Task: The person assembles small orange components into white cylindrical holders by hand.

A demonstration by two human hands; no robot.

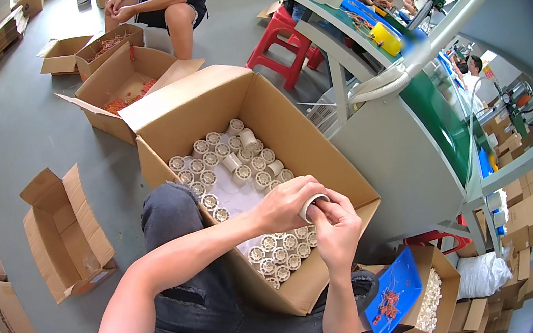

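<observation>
Between my two hands is a white hollow plastic cylinder (308,209), its round rim tilted toward me. My left hand (285,205) has its fingers wrapped round the far side. From the right, my right hand (336,228) grips the same piece, its thumb at the opening. Whatever lies inside the cylinder is hidden by the thumb. Below the hands stands a large open cardboard box (302,127) holding many white round plastic housings (211,158). Most stand upright with their slotted ends showing; a few lie on their sides. A pale sheet (236,194) shows between them.
A blue tray (401,277) with red wire pieces rests on a box of small white parts (430,300) at lower right. An open carton (65,239) stands left. Cartons with red parts (132,83), a seated person (176,5), a red stool (280,45) and a green-topped workbench (433,116) lie beyond.
</observation>
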